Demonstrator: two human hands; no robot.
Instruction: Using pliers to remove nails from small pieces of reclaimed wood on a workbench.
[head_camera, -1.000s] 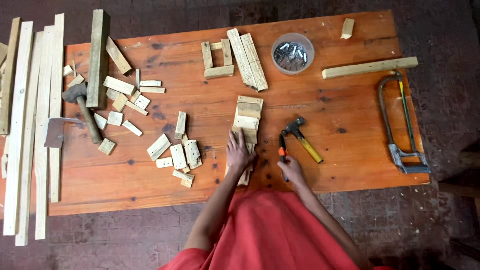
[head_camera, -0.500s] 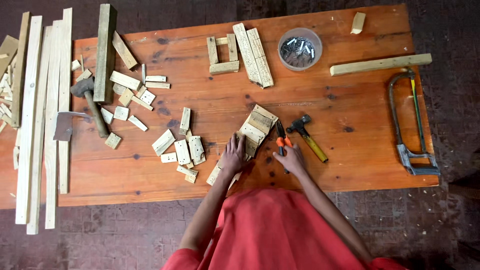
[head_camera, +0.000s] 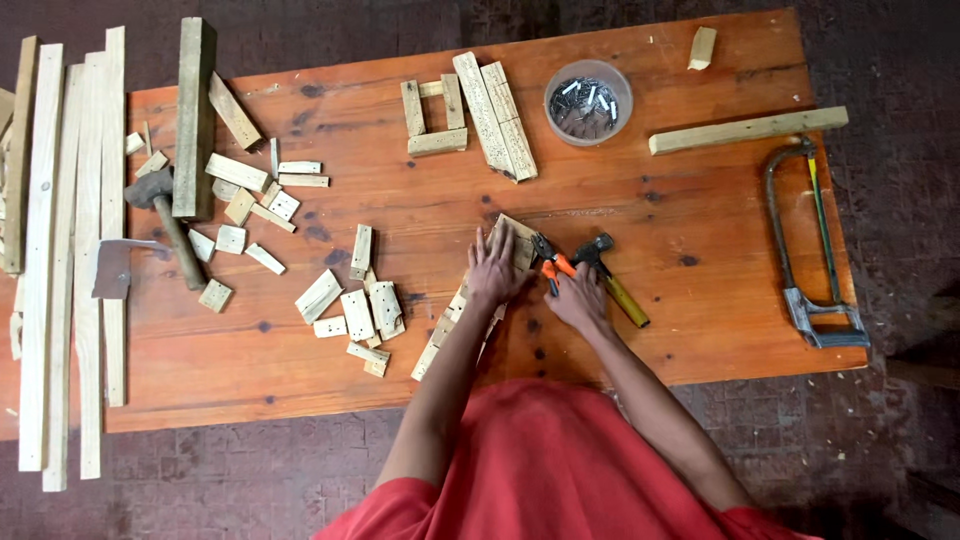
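1. Pale wooden slat assembly (head_camera: 470, 300): a narrow strip lying slantwise near the front-middle of the orange-brown table (head_camera: 700, 330), reaching from the front edge up toward the centre. It lies flat, so a palm can pin it.
2. Left hand (head_camera: 497, 268): spread flat, fingers extended, pressing down on the upper end of the slat assembly; it clasps nothing and appears to serve as a clamp against sliding.
3. Right hand (head_camera: 577, 298): curled around the orange handles of the pliers (head_camera: 549, 266), whose dark nose points at the wood just beside the left hand. How tightly the handles are squeezed cannot be told.
4. Claw hammer (head_camera: 612, 280): yellow-handled, lying just right of the right hand, touching or nearly touching it, within easy reach.
5. Clear bowl of nails (head_camera: 588, 102): set farther back, well apart from both hands.
6. Joined slats and small frame (head_camera: 470, 115): lying left of the bowl, at the far edge.
7. Offcut blocks (head_camera: 350, 300): scattered left of the slat assembly.
8. Mallet (head_camera: 165, 220) and long boards (head_camera: 70, 250): kept at the far left.
9. Hacksaw (head_camera: 815, 240): parked at the right end, below a loose batten (head_camera: 748, 130).
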